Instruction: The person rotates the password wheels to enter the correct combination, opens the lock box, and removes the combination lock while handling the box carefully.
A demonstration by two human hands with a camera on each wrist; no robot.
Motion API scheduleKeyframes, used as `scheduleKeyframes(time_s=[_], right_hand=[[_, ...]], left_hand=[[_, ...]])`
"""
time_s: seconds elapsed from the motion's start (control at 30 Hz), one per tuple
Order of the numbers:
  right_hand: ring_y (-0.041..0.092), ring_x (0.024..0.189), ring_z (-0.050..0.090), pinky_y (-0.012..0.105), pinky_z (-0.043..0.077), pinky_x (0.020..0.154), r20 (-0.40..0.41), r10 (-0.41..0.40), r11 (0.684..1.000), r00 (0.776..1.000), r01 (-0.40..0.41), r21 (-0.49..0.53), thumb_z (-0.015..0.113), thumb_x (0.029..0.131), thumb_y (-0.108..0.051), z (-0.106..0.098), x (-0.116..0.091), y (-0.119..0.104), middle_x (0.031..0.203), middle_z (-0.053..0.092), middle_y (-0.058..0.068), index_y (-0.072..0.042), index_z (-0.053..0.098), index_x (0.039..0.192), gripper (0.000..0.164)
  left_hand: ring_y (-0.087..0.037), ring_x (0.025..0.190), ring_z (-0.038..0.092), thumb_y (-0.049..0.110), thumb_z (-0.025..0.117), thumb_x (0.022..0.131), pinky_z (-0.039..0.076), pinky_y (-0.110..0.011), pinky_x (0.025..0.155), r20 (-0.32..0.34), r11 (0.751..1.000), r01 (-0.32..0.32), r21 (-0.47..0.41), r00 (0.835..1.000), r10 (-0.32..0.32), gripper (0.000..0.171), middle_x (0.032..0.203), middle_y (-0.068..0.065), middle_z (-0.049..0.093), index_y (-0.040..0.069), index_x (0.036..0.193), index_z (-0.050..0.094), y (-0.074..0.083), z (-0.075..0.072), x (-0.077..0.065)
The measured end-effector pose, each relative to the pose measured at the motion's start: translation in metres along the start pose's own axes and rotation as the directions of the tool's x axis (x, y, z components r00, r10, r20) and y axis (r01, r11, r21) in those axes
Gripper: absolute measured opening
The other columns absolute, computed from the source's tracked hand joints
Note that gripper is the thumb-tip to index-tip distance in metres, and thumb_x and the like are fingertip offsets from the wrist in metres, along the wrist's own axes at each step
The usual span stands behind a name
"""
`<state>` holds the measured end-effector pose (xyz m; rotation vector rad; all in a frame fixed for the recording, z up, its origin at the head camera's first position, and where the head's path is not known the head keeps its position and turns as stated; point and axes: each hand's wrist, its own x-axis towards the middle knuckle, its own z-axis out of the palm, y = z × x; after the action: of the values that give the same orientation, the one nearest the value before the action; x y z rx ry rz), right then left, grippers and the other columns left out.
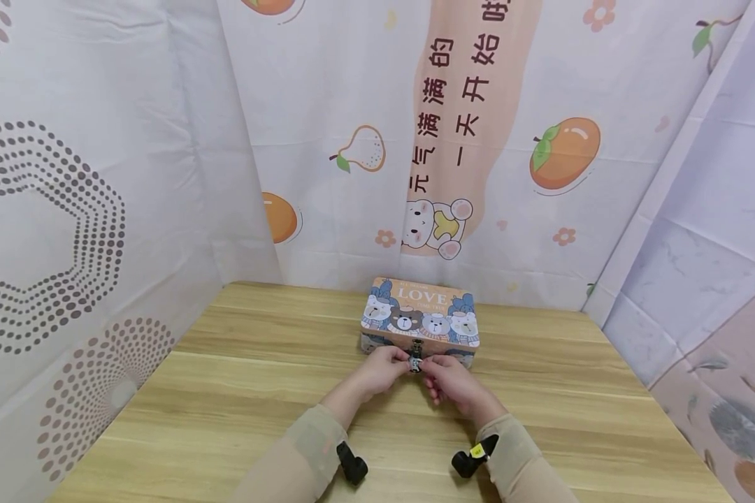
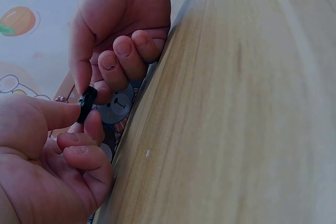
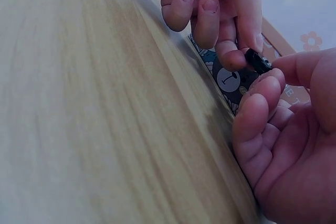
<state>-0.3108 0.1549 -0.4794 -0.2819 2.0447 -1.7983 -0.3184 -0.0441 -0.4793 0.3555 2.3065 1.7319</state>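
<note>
A rectangular tin box [image 1: 420,311] with cartoon bears and the word LOVE on its lid stands closed toward the back of the table. At the middle of its front is a metal latch [image 1: 417,345], with a small black padlock [image 1: 416,365] just below. My left hand [image 1: 379,368] pinches the padlock from the left between thumb and fingertips. From the right side, my right hand [image 1: 454,383] pinches it the same way. In the left wrist view the black padlock [image 2: 87,103] shows between both hands' fingertips, the tin's bear print partly hidden behind them.
The wood-grain table [image 1: 277,419] spreads around the box. A printed curtain [image 1: 327,230] hangs right behind it, with more patterned cloth on the left [image 1: 163,175] and right. Both wrists wear small black cameras.
</note>
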Motion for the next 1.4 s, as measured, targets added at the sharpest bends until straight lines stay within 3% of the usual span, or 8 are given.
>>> scheduleKeyframes(time_s=[1.4], right_hand=[[0.014, 0.055, 0.048, 0.026, 0.045, 0.049, -0.021, -0.014, 1.0, 1.0, 0.013, -0.027, 0.049, 0.106, -0.02, 0.0023, -0.0011, 0.0012, 0.068, 0.049, 0.003, 0.005, 0.054, 0.098, 0.026]], left_hand=[[-0.009, 0.049, 0.042, 0.01, 0.062, 0.1, 0.036, -0.023, 0.044, -0.007, 1.0, -0.011, 0.007, 1.0, 0.011, 0.014, 0.089, -0.006, 0.067, 0.0, 0.108, 0.065, -0.0035, 0.0014, 0.0006]])
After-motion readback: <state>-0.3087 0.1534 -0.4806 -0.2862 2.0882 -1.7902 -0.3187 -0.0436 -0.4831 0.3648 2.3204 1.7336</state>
